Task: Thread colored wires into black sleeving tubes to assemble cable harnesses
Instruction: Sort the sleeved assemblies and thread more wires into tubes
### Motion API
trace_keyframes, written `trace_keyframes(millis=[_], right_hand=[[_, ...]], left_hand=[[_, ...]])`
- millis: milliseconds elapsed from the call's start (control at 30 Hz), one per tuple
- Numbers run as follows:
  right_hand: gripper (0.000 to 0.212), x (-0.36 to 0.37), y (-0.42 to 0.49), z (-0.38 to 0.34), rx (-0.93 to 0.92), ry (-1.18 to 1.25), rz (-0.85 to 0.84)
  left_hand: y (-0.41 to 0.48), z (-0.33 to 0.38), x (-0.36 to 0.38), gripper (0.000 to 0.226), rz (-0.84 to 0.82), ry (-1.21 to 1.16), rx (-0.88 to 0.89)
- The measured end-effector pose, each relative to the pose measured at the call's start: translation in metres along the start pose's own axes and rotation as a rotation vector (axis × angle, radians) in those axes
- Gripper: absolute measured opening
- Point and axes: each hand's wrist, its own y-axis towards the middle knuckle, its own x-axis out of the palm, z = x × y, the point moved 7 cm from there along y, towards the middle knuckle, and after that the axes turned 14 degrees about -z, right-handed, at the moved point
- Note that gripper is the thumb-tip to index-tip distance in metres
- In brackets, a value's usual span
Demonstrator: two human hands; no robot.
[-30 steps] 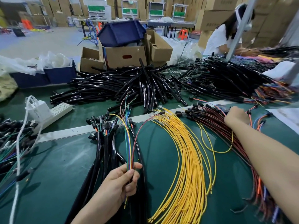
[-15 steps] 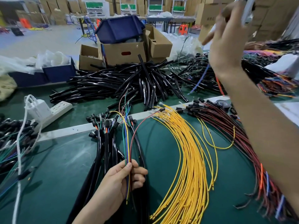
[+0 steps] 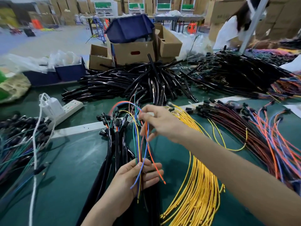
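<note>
Grips the colored wires [image 3: 138, 144] in the left hand [image 3: 138, 175] at 6 o'clock, pressing them with the thumb onto half-straight fingers. Pinches the same strands higher up, at centre, between thumb and forefinger of the right hand [image 3: 161, 123]. Faces black sleeving tubes [image 3: 130, 82] piled at 12 o'clock and yellow wires [image 3: 200, 185] fanned at 4 o'clock.
</note>
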Motion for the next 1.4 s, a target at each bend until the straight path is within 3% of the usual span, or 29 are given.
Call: trace_keyframes(millis=[333, 633, 667, 700, 767, 800, 867, 933, 1000, 1067, 1167, 1233, 1400], right_hand=[[0.013, 0.005, -0.002, 0.03, 0.079, 0.078, -0.132], [0.016, -0.004, -0.007, 0.052, 0.133, 0.121, -0.015], [0.024, -0.007, -0.01, 0.052, 0.161, 0.038, 0.056], [0.035, -0.01, -0.015, 0.046, 0.165, -0.193, 0.164], [0.053, 0.004, -0.031, 0.01, -0.051, -0.868, 0.394], [0.055, 0.027, -0.041, -0.007, -0.24, -1.078, 0.408], [0.05, 0.073, -0.05, -0.012, -0.411, -1.198, 0.172], [0.046, 0.094, -0.052, -0.001, -0.355, -1.209, -0.053], [0.047, 0.094, -0.055, 0.006, -0.351, -1.119, -0.125], [0.044, 0.092, -0.059, 0.002, -0.434, -0.987, -0.097], [0.035, 0.086, -0.066, 0.002, -0.554, -0.904, 0.074], [0.03, 0.076, -0.069, 0.006, -0.572, -0.831, 0.16], [0.03, 0.059, -0.073, 0.011, -0.559, -0.724, 0.283]], left_hand=[[0.001, -0.001, -0.006, 0.031, 0.011, -0.069, -0.011], [0.0, -0.004, -0.005, 0.025, 0.0, -0.132, -0.066], [-0.001, -0.004, -0.004, 0.021, -0.008, -0.123, -0.067], [-0.002, -0.003, -0.003, 0.016, -0.014, -0.091, -0.073], [-0.007, 0.001, 0.003, 0.011, -0.022, 0.066, -0.101], [-0.011, 0.004, 0.005, 0.021, -0.023, 0.2, -0.12], [-0.02, 0.013, 0.009, 0.04, -0.009, 0.519, -0.148], [-0.033, 0.027, 0.011, 0.035, -0.008, 0.741, -0.175], [-0.044, 0.044, 0.014, 0.03, -0.075, 0.865, -0.203], [-0.051, 0.064, 0.014, 0.028, -0.104, 0.992, -0.189], [-0.058, 0.093, 0.008, 0.027, -0.021, 1.152, -0.109], [-0.063, 0.107, -0.001, 0.017, 0.113, 1.078, 0.019], [-0.069, 0.1, -0.022, 0.022, 0.432, 0.658, 0.291]])
